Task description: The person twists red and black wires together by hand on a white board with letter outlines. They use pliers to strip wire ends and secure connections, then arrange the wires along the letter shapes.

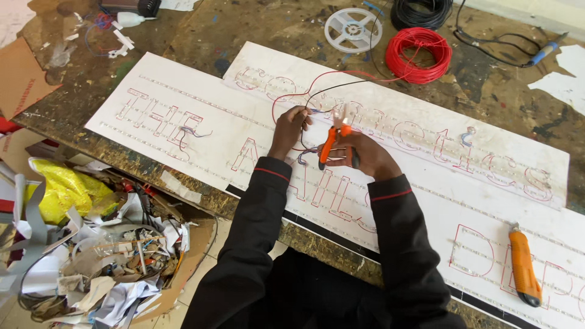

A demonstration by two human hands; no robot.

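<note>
Nearest the camera, two black sleeves with thin red cuff stripes reach up from the near edge of the workbench [256, 24]. The right hand [365, 153] is closed around the orange handles of a pair of small pliers [334, 143], their tip pointing up toward the far edge. The left hand [289, 127] pinches thin wires [311, 109] just beside the pliers' tip; a red strand and a black strand arc away from it toward the far edge. Both hands rest over the long white sign panels [183, 91] with red-outlined letters, which lie slanting across the middle of the bench. Near the bench's right edge, an orange utility knife [524, 268] lies on a panel. Toward the far edge sit a coil of red wire [419, 55], a coil of black wire [421, 12] and an empty white spool [353, 29]. Off the bench's near left corner, a cardboard box of paper and wire scraps [109, 262] sits on the floor.
</note>
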